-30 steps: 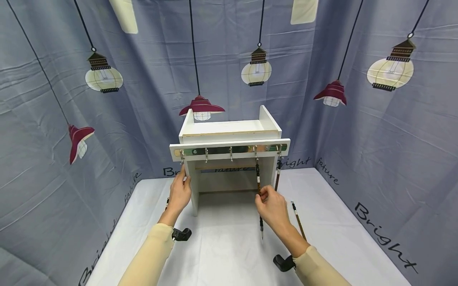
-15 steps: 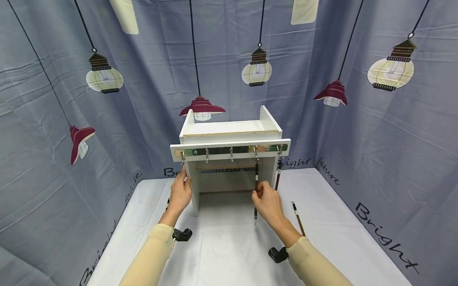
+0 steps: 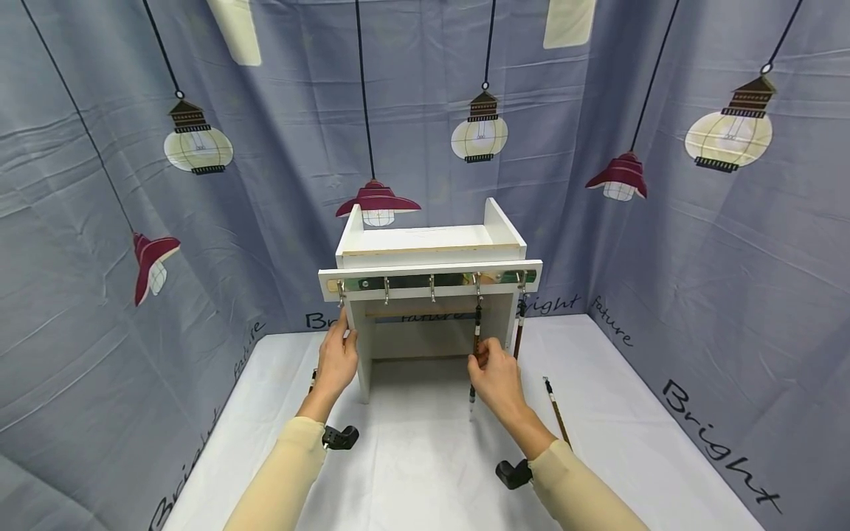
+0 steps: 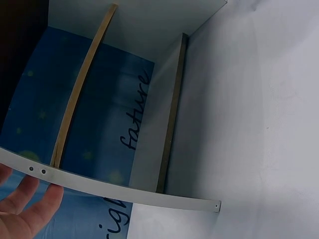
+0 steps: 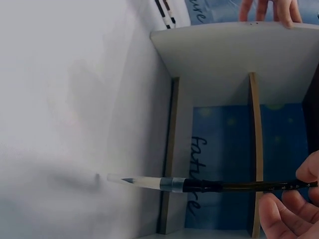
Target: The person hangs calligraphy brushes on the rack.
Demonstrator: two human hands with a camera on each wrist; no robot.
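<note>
My right hand [image 3: 499,377] pinches the handle of a calligraphy brush [image 3: 476,335] hanging tip down from the fourth hook from the left. In the right wrist view, its pale bristle tip sits inside a clear cap [image 5: 117,178]. A second brush [image 3: 519,332] hangs at the rightmost hook. The hooks line a metal strip on the front board of a white shelf unit [image 3: 432,254]. At the unit's left side panel [image 4: 114,191], my left hand [image 3: 336,361] holds the edge, fingers along the outer face and thumb over the front, seen in the right wrist view.
Another brush [image 3: 558,413] lies on the white table [image 3: 637,442] to the right, partly behind my forearm. Two brushes [image 5: 165,14] lie beyond the left panel. Grey-blue curtains [image 3: 292,147] with printed lamps enclose the table.
My right hand has shifted slightly left and up with the brush, whose lower end has swung left. The left hand stays at the panel.
</note>
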